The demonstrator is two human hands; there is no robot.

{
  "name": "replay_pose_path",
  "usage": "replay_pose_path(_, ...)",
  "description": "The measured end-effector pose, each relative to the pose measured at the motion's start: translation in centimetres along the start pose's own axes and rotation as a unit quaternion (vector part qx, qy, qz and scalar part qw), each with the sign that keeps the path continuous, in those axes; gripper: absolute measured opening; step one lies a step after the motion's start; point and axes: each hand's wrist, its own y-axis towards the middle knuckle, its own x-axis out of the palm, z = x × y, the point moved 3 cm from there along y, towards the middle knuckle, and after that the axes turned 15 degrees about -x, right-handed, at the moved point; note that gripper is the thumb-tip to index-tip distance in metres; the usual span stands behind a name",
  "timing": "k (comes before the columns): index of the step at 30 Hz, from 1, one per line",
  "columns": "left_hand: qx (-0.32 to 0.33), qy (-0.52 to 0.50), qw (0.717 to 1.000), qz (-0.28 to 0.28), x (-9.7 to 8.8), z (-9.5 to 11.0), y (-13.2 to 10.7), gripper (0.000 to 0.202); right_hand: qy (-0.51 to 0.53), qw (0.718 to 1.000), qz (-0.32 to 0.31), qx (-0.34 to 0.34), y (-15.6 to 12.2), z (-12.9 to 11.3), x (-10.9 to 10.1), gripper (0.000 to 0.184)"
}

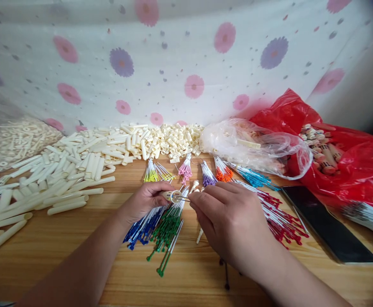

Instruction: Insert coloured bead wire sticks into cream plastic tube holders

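Observation:
My left hand [151, 197] pinches a short cream plastic tube [169, 195] with slots in its side, its open end facing right. Fingers closed, my right hand [226, 211] grips thin pale rods [182, 198] that reach to the mouth of the tube; how deep they go is hidden. Below the hands lie bundles of white sticks with blue tips [141, 228] and green tips [169, 230]. To the right of my right hand spread red-tipped sticks [284, 217]. Small cream pieces [195, 186] sit just behind the tube.
Bundles tipped yellow [151, 172], pink [185, 172], purple [208, 177], orange [224, 172] and light blue [256, 175] line the back. Cream tubes [77, 170] pile at left. A clear bag [256, 145], red bag [362, 166] and dark flat slab [327, 224] are at right.

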Motion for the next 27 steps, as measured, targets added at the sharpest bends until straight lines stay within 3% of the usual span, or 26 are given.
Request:
replay_pose_path(13,0.012,-0.059,0.998,-0.006,0.05,-0.38,-0.23,0.044,0.025,0.999,0.025,0.015,-0.15,0.38,-0.44,0.016)
replay_pose_path(17,0.009,-0.068,0.997,-0.032,0.13,-0.51,-0.11,0.042,0.026,0.999,0.025,0.012,-0.06,0.31,-0.49,0.015)
replay_pose_path(27,0.016,-0.037,0.998,-0.037,0.32,0.01,-0.13,0.047,0.022,1.0,0.015,0.007,-0.12,0.14,-0.32,0.013)
